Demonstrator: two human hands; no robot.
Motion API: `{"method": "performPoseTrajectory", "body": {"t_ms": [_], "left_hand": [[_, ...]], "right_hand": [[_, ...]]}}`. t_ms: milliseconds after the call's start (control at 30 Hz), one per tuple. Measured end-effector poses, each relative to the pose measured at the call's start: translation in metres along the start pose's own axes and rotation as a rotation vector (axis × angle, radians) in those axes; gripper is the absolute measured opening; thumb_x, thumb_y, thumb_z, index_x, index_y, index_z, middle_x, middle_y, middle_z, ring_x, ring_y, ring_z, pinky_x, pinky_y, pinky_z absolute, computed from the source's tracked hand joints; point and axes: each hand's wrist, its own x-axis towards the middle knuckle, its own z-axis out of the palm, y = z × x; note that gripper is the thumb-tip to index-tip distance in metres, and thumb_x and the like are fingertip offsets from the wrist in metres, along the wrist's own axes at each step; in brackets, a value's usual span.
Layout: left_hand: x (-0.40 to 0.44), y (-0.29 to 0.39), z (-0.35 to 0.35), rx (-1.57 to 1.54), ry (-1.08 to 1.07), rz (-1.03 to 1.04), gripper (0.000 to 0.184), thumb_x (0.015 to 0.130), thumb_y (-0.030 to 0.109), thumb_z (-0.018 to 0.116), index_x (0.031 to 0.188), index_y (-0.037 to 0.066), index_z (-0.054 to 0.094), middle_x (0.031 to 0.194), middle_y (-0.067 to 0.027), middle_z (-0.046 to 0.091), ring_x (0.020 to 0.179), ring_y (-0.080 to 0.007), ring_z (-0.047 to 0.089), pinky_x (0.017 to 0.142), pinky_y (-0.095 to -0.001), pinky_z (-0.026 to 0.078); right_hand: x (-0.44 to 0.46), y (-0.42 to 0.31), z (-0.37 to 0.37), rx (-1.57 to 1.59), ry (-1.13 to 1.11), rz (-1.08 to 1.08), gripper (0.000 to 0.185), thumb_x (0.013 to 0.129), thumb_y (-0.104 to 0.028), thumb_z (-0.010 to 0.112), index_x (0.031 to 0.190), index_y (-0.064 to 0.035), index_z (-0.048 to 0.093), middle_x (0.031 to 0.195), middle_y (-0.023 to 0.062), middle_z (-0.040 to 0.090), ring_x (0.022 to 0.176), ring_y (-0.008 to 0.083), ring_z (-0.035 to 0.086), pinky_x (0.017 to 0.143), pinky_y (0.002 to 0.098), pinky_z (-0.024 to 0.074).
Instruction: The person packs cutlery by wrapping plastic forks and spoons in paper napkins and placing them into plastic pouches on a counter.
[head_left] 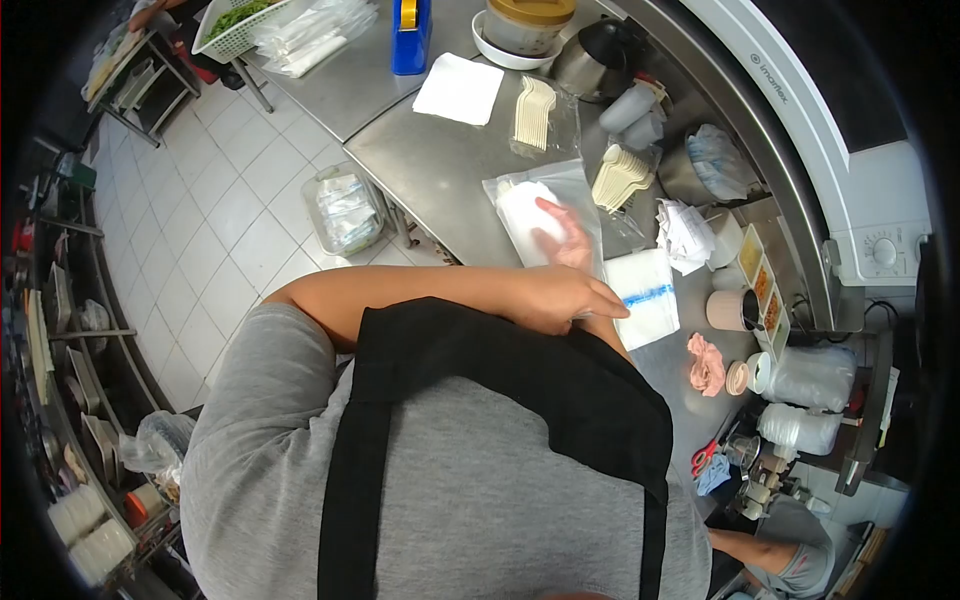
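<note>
As the right hand (568, 240), half-spread, touches bagged white napkins (522, 206), the left hand (558, 299) has an unclear grip.

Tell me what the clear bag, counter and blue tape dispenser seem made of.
Clear bag: probably thin, glossy plastic; the right hand shows through it.
Counter: likely stainless steel, satin; grey with soft reflections.
Blue tape dispenser: perhaps smooth plastic, given its even colour.

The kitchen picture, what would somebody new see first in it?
Probably the bright blue tape dispenser on the steel counter, near the top edge. Then the right hand at a clear plastic bag with something white inside, above the middle. Red-handled scissors stand out too, at the lower right.
</note>
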Motion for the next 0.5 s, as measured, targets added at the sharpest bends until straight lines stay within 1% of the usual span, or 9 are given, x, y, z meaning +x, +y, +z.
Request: {"method": "performPoseTrajectory", "body": {"t_ms": [33,67,133,167,233,300,367,467,500], "left_hand": [[0.0,0.008,-0.008,-0.096,-0.018,0.0,0.06,0.071,-0.005,0.058,0.129,0.007,0.052,0.136,-0.0155,0.048,0.12,-0.0303,0.051,0.094,-0.0371,0.046],[0.0,0.001,-0.015,0.004,0.078,-0.002,0.059,0.073,0.002,0.062,0.13,0.008,0.051,0.135,-0.0148,0.049,0.121,-0.0305,0.049,0.095,-0.0375,0.045],[-0.004,-0.038,-0.041,0.239,0.377,-0.008,0.062,0.074,0.013,0.069,0.132,0.01,0.049,0.132,-0.0157,0.05,0.118,-0.0318,0.05,0.094,-0.0378,0.045],[-0.013,-0.07,-0.057,0.377,0.579,-0.012,0.066,0.074,0.019,0.072,0.134,0.01,0.047,0.13,-0.0173,0.051,0.115,-0.0328,0.053,0.092,-0.0378,0.046],[-0.038,-0.109,-0.077,0.477,0.624,-0.557,0.069,0.076,0.021,0.073,0.136,0.008,0.042,0.119,-0.0184,0.058,0.104,-0.0298,0.059,0.085,-0.0367,0.048],[-0.054,-0.132,-0.085,-0.206,0.455,-0.868,0.065,0.077,0.015,0.073,0.134,0.006,0.043,0.097,-0.0125,0.064,0.087,-0.0211,0.061,0.074,-0.0326,0.048],[-0.067,-0.152,-0.084,-0.487,0.413,-0.838,0.064,0.076,0.009,0.073,0.133,0.006,0.045,0.088,-0.0064,0.063,0.08,-0.0145,0.059,0.068,-0.0288,0.047],[-0.072,-0.153,-0.089,-0.636,0.409,-0.811,0.063,0.073,0.003,0.073,0.131,0.006,0.047,0.081,-0.001,0.061,0.072,-0.0089,0.055,0.063,-0.0254,0.044],[-0.072,-0.151,-0.089,-0.643,0.417,-0.808,0.063,0.073,0.0,0.073,0.13,0.006,0.047,0.08,0.0001,0.06,0.07,-0.0077,0.054,0.062,-0.0246,0.043]], "right_hand": [[-0.001,-0.004,0.002,0.36,-0.02,-0.056,0.041,0.08,-0.009,0.061,0.121,-0.01,0.06,0.125,0.011,0.055,0.119,0.025,0.049,0.104,0.0365,0.0336],[-0.005,-0.008,0.003,0.72,-0.043,-0.113,0.042,0.08,-0.008,0.061,0.121,-0.0101,0.06,0.125,0.0116,0.055,0.121,0.0249,0.048,0.104,0.0365,0.0339],[-0.009,-0.01,0.002,0.755,-0.097,-0.096,0.04,0.079,-0.005,0.061,0.118,-0.0096,0.061,0.123,0.0117,0.057,0.12,0.0259,0.049,0.104,0.0364,0.0343],[-0.011,-0.009,0.0,0.431,-0.125,-0.027,0.037,0.079,-0.005,0.061,0.116,-0.0089,0.063,0.12,0.0112,0.06,0.119,0.0268,0.051,0.104,0.0363,0.0345],[-0.012,-0.007,-0.004,-0.217,-0.175,0.101,0.031,0.079,-0.003,0.061,0.11,-0.0075,0.066,0.114,0.0102,0.064,0.115,0.0286,0.054,0.104,0.0362,0.0348],[-0.012,0.001,0.001,-0.103,-0.226,0.138,0.031,0.077,0.0,0.061,0.105,-0.0111,0.069,0.109,0.0078,0.067,0.113,0.0268,0.055,0.102,0.0344,0.0358],[-0.013,-0.008,0.006,0.046,-0.258,0.248,0.033,0.076,0.0,0.062,0.105,-0.0134,0.069,0.108,0.0074,0.066,0.111,0.0243,0.056,0.1,0.033,0.0375],[-0.011,-0.037,-0.007,-0.469,-0.374,-0.004,0.035,0.073,-0.001,0.064,0.106,-0.0118,0.069,0.11,0.0069,0.066,0.109,0.0199,0.056,0.096,0.0305,0.0403],[-0.009,-0.036,-0.01,-0.416,-0.441,0.115,0.037,0.072,-0.002,0.064,0.107,-0.0116,0.069,0.111,0.0071,0.065,0.109,0.0193,0.056,0.096,0.0301,0.0405]]}}
